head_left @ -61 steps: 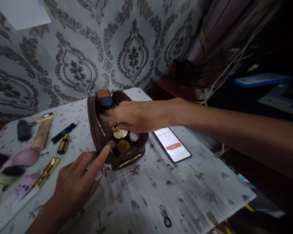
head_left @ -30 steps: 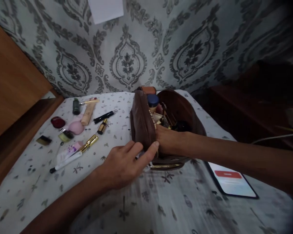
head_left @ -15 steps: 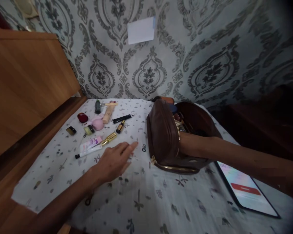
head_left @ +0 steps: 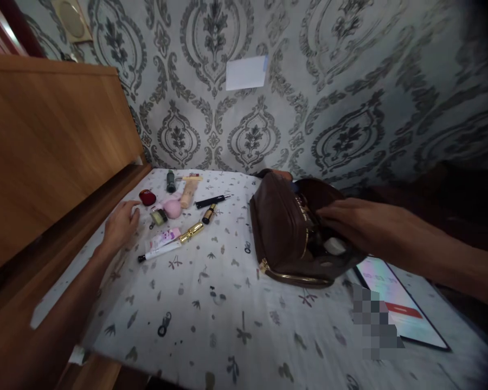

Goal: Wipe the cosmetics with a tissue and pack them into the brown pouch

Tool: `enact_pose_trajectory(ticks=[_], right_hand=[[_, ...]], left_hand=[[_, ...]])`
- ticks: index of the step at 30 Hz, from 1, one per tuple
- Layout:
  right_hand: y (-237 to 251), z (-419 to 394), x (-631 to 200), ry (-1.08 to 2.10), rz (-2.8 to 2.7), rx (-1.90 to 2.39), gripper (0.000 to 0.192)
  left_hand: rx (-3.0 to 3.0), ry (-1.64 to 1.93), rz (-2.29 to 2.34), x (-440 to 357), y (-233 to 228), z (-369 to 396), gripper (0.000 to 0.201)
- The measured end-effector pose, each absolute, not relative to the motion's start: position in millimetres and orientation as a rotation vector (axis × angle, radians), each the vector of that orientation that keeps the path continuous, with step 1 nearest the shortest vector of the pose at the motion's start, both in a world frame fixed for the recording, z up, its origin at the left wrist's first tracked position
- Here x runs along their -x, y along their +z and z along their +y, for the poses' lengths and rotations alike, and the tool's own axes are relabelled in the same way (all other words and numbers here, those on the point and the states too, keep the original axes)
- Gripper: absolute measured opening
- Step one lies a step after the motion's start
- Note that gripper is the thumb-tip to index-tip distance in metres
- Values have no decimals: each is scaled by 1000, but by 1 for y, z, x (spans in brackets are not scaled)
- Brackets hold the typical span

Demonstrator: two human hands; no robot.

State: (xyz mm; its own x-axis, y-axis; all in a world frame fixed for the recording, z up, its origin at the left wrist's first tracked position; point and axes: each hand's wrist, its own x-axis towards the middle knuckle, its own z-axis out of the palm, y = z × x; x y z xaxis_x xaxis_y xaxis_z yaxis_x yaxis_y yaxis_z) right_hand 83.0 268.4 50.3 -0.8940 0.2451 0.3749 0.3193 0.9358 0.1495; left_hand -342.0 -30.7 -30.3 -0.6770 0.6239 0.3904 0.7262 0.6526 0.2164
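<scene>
Brown pouch [head_left: 287, 235]: unzipped, lying on patterned tablecloth [head_left: 228, 309], mouth turned toward my right hand [head_left: 350, 225]. Right hand rests on rim, fingers curled loosely into opening over small white item [head_left: 334, 246]; whether pinched, cannot tell. My left hand [head_left: 120, 225] well apart, fingers relaxed and open, flat on cloth just beside red compact [head_left: 147, 197] and pink sponge [head_left: 172, 208], cosmetics grouped within its reach. Gold tube [head_left: 191, 233] lies between hands. Phone [head_left: 398, 309] near right forearm, screen up for reading.
</scene>
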Motion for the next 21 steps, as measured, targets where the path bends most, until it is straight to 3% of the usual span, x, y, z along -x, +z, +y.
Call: enact_pose_trajectory(ticks=[3, 9, 12, 16, 21], right_hand=[[69, 243, -92, -404, -2591, 379, 30], [29, 172, -71, 236, -2463, 185, 22], [-10, 146, -52, 651, -2439, 244, 21], [-50, 121, -21, 1369, -2273, 432, 27], [-76, 101, 16, 2174, -1641, 388, 51]], left_hand=[[1048, -312, -2680, 354, -39, -35, 51], [1124, -320, -2779, 367, -51, -51, 42], [1072, -667, -2693, 358, -47, -56, 33], [1135, -1471, -2499, 309, -30, -48, 36], [1645, -1734, -2376, 204, -23, -18, 24]])
